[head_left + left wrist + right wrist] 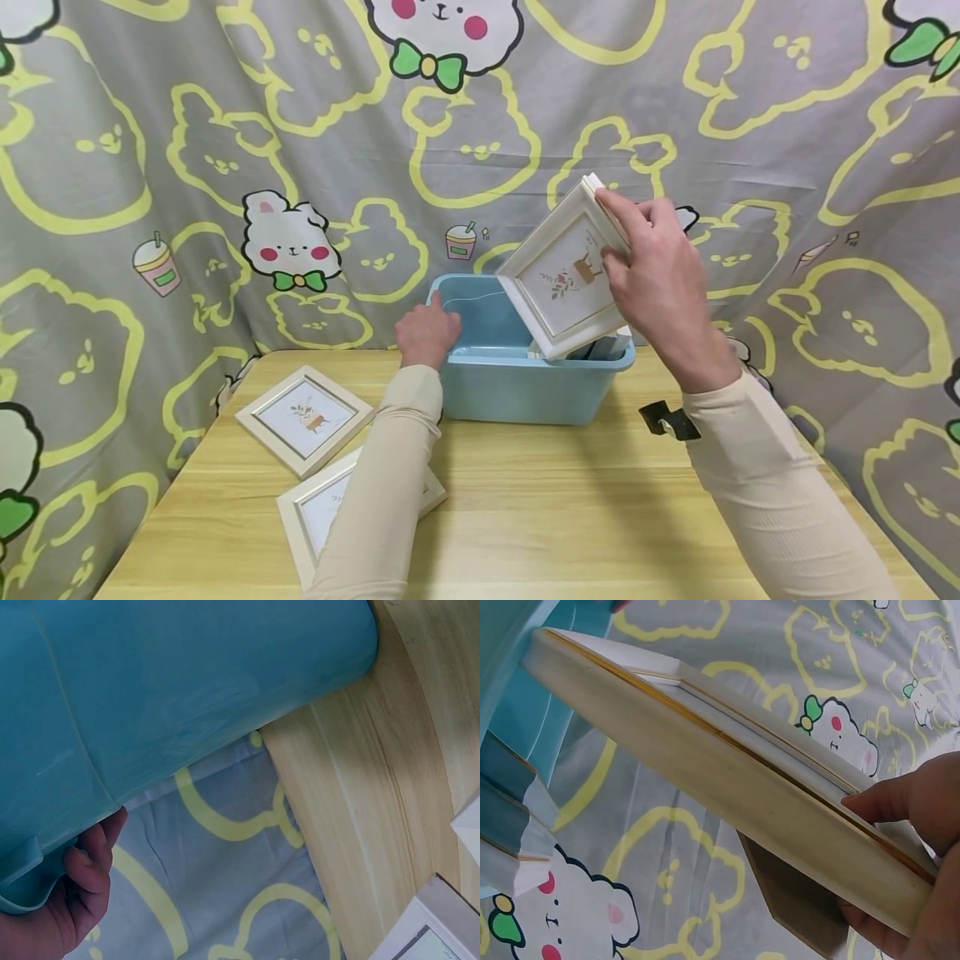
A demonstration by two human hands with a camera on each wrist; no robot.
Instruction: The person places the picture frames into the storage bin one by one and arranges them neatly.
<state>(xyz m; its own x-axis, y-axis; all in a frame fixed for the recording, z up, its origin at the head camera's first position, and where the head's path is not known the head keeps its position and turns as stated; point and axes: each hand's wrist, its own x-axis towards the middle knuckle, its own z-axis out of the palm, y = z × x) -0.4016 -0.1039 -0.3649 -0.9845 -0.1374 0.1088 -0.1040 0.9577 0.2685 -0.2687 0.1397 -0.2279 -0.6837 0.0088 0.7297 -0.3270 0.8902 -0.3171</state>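
Observation:
A cream picture frame with a plant print is tilted over the right part of a light-blue plastic bin. My right hand grips its upper right edge, thumb on the front. In the right wrist view, the frame's edge runs diagonally and a brown flap projects from its back. My left hand holds the bin's left end; the left wrist view has its fingers curled at the rim. Other frames stand inside the bin at the right, partly hidden by the held one.
Two more picture frames lie face up on the wooden table: one at the left, another nearer and partly under my left forearm. A patterned grey curtain hangs behind the bin. Something black sticks out by my right sleeve.

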